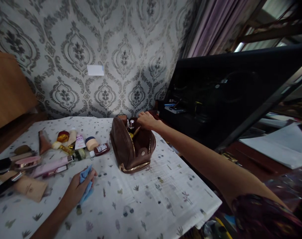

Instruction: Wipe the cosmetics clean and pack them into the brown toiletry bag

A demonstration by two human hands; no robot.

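Note:
A brown zip pouch (131, 146) stands open on the white patterned cloth (151, 196), with small bottles showing inside. My right hand (146, 120) reaches across to the pouch's open top, fingers pinched on a thin gold stick-like item (136, 130) that pokes into the opening. My left hand (77, 188) rests on the cloth nearer me, closed on a crumpled light blue cloth (87, 186).
Several cosmetics lie at the left: tubes, a pink tube (51, 167), a small dark red case (101, 149), round jars, a beige pouch (30, 189). A black shelf unit (215, 96) stands to the right, papers beyond it. The patterned wall is behind.

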